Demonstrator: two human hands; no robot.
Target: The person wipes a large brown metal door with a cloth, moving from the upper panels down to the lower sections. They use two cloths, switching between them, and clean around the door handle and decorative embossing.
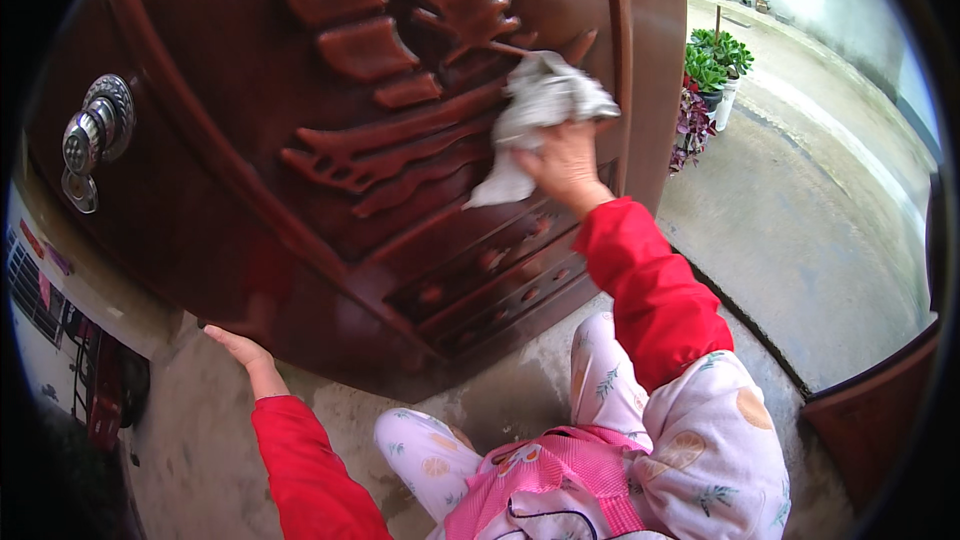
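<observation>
A white cloth [536, 116] is bunched under my right hand [568, 157], which presses it to the carved front of a dark red-brown wooden door [247, 75]. The cloth lies over the lower right of the raised relief [367, 52], near the vertical moulding; motion blurs it slightly. Down at the left, my left hand [244, 352] lies along the door's edge with its fingers stretched out. Whether those fingers grip the edge, I cannot tell. An ornate silver door knob [84, 139] with a hanging keyhole cover sits on the door's left part.
Potted succulents [716, 60] and a purple-leaved plant [691, 127] stand outside at the right, on concrete ground [795, 202]. A dark floor groove [750, 330] runs past my right knee. At lower right is another red-brown panel [874, 405]. A dark red vehicle [105, 397] appears far left.
</observation>
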